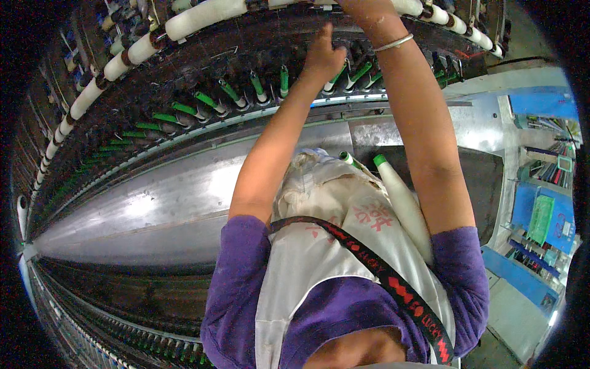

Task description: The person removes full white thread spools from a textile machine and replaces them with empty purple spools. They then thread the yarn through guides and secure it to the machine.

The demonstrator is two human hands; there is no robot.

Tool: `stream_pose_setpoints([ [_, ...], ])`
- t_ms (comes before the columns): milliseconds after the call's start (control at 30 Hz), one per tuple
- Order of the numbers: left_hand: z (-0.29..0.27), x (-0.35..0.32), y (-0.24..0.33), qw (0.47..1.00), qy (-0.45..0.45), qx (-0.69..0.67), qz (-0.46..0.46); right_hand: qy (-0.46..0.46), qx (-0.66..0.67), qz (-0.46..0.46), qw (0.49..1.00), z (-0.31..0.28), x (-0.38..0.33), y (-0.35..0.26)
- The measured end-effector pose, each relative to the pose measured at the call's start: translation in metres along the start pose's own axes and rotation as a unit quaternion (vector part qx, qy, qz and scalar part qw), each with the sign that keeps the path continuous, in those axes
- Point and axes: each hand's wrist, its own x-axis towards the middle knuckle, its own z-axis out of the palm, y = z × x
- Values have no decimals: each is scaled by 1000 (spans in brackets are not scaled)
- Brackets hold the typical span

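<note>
Both my arms reach up to a long spinning frame. My left hand is among the row of green spindles, with its fingers bunched and one fingertip up against the dark machine parts. Whether it pinches a thread is too small to see. My right hand is higher, at the row of white roving rolls, and the picture's top edge cuts off its fingers. A thin bangle sits on that wrist. A white cloth pouch hangs at my chest and holds white yarn cops with green tips.
A shiny curved metal cover runs along the frame below the spindles. A second row of spindles lies at the lower left. Blue machine cabinets and racks stand at the right, beside a pale floor strip.
</note>
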Motion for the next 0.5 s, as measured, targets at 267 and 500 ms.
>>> stream_pose_setpoints([
  [267,-28,-126,35,961,-246,-107,65,-46,359,9,932,-104,-40,33],
  [500,2,-193,79,576,-504,-584,-272,144,901,23,409,-245,-95,97],
])
